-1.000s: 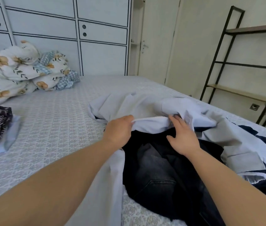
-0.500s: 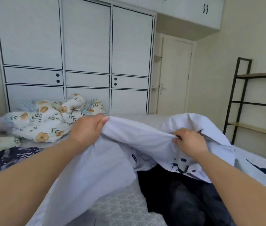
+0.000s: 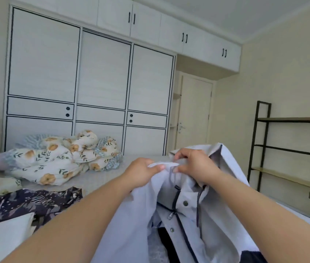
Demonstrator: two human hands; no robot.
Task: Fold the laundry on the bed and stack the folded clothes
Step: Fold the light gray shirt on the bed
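Note:
A pale blue-grey jacket (image 3: 213, 215) with dark piping, snap buttons and a zipper hangs lifted off the bed (image 3: 101, 179) in front of me. My left hand (image 3: 141, 171) grips its upper edge, and my right hand (image 3: 196, 166) pinches the same edge right beside it, the two hands almost touching. A dark garment (image 3: 253, 257) shows below the jacket at the bottom right. At the left lies a dark patterned garment (image 3: 28, 202) on a pale folded piece (image 3: 2, 236).
A floral duvet (image 3: 59, 158) is bunched at the far left of the bed. White wardrobe doors (image 3: 103, 82) and a closed door (image 3: 194, 114) stand behind. A black metal shelf rack (image 3: 264, 149) stands at the right wall.
The jacket has been raised from the bed over the dark clothes. My hands, earlier spread apart along its edge, have come together at one spot. The view has tilted upward.

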